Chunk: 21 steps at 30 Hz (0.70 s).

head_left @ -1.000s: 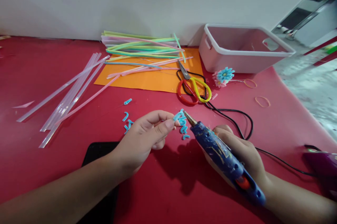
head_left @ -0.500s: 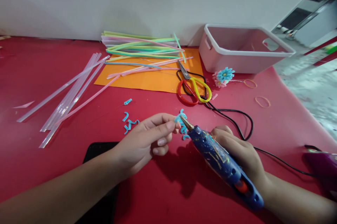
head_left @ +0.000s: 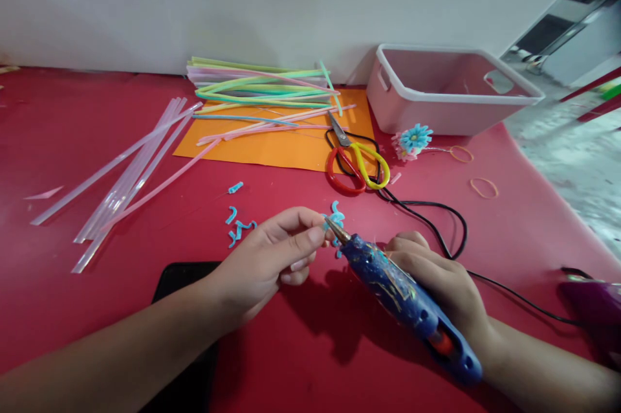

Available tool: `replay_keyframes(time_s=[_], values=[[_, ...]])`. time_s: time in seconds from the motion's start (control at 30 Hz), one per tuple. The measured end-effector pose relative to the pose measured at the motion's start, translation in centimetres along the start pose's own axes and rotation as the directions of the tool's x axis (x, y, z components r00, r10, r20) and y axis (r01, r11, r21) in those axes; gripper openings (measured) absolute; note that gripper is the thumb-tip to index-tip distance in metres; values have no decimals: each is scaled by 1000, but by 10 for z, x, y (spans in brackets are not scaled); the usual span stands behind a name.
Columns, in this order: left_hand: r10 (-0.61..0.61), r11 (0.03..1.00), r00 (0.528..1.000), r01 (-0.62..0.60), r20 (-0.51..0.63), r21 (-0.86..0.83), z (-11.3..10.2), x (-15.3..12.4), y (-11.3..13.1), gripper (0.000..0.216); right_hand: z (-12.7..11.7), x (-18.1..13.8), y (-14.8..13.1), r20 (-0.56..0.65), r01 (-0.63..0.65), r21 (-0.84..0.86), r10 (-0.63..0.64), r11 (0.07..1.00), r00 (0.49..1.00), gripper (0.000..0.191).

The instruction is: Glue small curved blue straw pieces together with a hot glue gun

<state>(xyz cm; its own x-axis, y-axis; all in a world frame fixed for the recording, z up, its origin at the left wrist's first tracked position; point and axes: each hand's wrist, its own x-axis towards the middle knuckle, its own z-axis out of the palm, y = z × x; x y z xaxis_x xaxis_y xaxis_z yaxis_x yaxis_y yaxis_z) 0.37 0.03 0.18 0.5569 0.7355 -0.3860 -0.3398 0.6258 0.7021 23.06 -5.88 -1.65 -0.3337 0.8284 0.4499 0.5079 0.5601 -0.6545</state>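
Thumb and index finger of my left hand [head_left: 286, 248] pinch a small light-blue piece of pipe cleaner, mostly hidden behind a metal nozzle. That nozzle belongs to a blue hot glue gun [head_left: 407, 303], smeared with dried glue, which my right hand [head_left: 441, 277] grips from the right. Its tip is at the left fingertips, touching or very near the blue piece. Just beyond lie curled blue pipe cleaner pieces [head_left: 336, 211]. More short blue bits [head_left: 239, 229] are scattered left of my left hand, with one tightly wound blue piece [head_left: 235, 188] above them.
Scissors [head_left: 345, 140] with red and yellow handles lie by a black cord [head_left: 451, 212]. Coloured pipe cleaners [head_left: 262, 86] rest on orange paper [head_left: 272, 155]. Glue sticks [head_left: 126, 180] are at left, a pink bin [head_left: 436, 112] and pipe-cleaner flowers [head_left: 414, 139] at right. A black flat object [head_left: 179, 274] sits under my left forearm.
The glue gun has shifted slightly left, bringing its nozzle over the pinched blue piece, which shows less now. My left hand stays nearly in place.
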Motion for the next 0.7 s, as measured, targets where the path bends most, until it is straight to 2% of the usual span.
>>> replay_keyframes(time_s=[0.27, 0.37, 0.5, 0.6, 0.7], values=[[45, 997, 998, -42, -51, 66, 2, 1, 2, 31, -1, -3, 4, -8, 1, -22, -1, 1000, 1000, 7], [53, 996, 997, -49, -54, 81, 2, 0, 1, 32, -1, -3, 5, 5, -4, -29, 4, 1000, 1000, 9], [86, 990, 996, -81, -36, 119, 0, 1, -1, 28, 0, -2, 3, 14, 8, -9, -8, 1000, 1000, 21], [160, 960, 987, -149, -26, 237, -2, 0, -2, 24, 0, -3, 2, 3, 7, -16, -7, 1000, 1000, 19], [296, 871, 955, -255, -34, 419, -3, -3, -2, 18, -1, -3, 3, -14, 0, -30, 0, 1000, 1000, 5]])
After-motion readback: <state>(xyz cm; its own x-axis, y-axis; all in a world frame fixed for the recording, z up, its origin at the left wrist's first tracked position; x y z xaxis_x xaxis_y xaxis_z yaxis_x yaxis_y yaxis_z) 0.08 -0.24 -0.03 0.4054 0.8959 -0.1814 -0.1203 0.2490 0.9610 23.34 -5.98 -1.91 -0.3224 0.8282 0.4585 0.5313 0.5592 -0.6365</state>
